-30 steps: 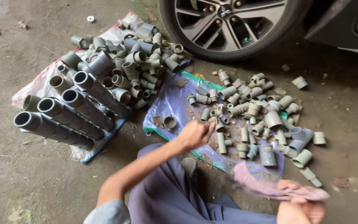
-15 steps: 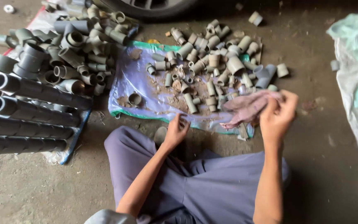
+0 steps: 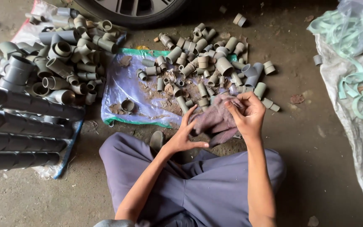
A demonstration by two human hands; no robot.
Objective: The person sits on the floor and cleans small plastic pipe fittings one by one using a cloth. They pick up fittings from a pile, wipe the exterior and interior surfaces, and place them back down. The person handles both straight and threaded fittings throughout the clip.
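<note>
— What did the person have in hand when you looked over?

— A crumpled pinkish-grey rag (image 3: 216,120), held just above the crossed legs in purple trousers (image 3: 198,185). The right hand (image 3: 245,112) had its fingers curled tight on the rag's upper edge. The left hand (image 3: 184,135) was spread open, fingers straight, touching the rag's left side without gripping it.

— And where was that over the ground?

— At the near edge of the blue plastic sheet (image 3: 127,90), toward its right corner. A single dark fitting (image 3: 156,140) lay on the concrete just beside the left wrist.

— What lay on the sheet?

— Dirt and one short ring-shaped fitting (image 3: 127,105) near the near-left corner; farther off, a scatter of small grey pipe fittings (image 3: 209,63) ran across the far-right part and spilled onto the concrete.

— Anything else?

— Long dark pipes (image 3: 19,126) lay side by side at the left, with a pile of larger grey fittings (image 3: 64,54) beyond them. Pale green strips (image 3: 362,90) sat on a white sack at the right, and a car wheel (image 3: 131,10) stood farthest back.
</note>
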